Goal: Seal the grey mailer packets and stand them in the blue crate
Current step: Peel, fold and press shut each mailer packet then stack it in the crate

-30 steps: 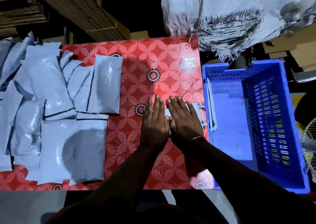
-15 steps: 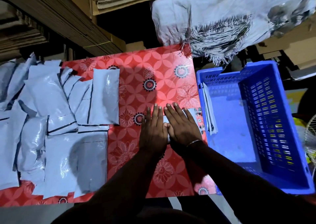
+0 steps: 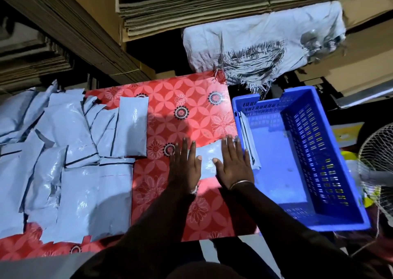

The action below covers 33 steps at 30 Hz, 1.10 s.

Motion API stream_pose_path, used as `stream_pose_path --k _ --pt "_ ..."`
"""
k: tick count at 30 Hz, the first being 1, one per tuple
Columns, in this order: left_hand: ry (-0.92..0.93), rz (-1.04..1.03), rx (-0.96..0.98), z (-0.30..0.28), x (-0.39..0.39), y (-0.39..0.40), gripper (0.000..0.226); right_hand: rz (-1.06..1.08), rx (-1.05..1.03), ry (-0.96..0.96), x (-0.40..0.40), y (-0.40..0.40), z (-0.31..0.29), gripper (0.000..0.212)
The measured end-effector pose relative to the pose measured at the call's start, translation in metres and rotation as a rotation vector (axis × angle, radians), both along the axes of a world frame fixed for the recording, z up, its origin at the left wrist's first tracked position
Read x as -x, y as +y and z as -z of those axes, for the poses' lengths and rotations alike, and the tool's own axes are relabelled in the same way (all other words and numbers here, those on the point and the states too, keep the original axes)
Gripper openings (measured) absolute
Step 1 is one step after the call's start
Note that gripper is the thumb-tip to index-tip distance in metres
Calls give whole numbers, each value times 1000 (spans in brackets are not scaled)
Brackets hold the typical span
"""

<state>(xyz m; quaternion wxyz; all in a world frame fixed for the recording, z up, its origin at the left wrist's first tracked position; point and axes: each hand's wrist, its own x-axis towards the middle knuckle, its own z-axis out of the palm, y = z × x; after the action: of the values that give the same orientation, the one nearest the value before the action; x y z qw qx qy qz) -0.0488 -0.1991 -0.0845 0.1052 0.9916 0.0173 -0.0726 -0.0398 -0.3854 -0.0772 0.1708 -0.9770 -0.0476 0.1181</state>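
Note:
A small grey mailer packet (image 3: 209, 158) lies flat on the red patterned table (image 3: 182, 100), close to its right edge. My left hand (image 3: 184, 163) presses on the packet's left part with straight fingers. My right hand (image 3: 234, 162) presses flat on its right part. The blue crate (image 3: 331, 157) stands just right of the table. One grey packet (image 3: 248, 142) stands inside it against the left wall. Several grey mailer packets (image 3: 63, 157) lie heaped on the left half of the table.
Stacks of flat cardboard (image 3: 191, 6) and a torn white woven sack (image 3: 263, 48) rise behind the table. A wire fan guard (image 3: 378, 163) is at the right edge, beside the crate.
My hands, side by side and touching a second ago, have slid apart across the packet, the left to the left and the right to the right. The view has tilted upward.

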Motion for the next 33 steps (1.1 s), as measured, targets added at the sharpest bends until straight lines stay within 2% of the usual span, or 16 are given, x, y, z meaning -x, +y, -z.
stream_pose_path --k 4,8,11,14,21,24,26,29,31,33 --pt "-26 -9 27 -1 10 -2 57 90 24 88 14 -19 -5 74" --pt "-60 35 26 -13 11 -3 55 101 -115 -122 30 -26 -28 63" --pt "-5 11 69 -24 7 -7 49 131 -216 -189 43 -31 -34 43" --pt "5 -77 287 -36 13 -18 32 221 -357 -119 52 -34 -31 36" --pt "-75 -49 615 -66 16 -77 30 600 -810 -1 56 -43 -35 30" --pt "3 -33 749 -67 10 -112 27 799 -1038 14 50 -57 -41 28" --pt "41 -21 803 -67 3 -134 26 867 -1112 8 41 -72 -45 26" --pt "107 -22 808 -64 -9 -164 35 938 -1165 59 22 -98 -37 28" --pt "141 -17 816 -60 -19 -180 50 966 -1242 130 8 -113 -29 42" --pt "186 -12 793 -55 -32 -193 60 942 -1234 160 -7 -125 -26 31"
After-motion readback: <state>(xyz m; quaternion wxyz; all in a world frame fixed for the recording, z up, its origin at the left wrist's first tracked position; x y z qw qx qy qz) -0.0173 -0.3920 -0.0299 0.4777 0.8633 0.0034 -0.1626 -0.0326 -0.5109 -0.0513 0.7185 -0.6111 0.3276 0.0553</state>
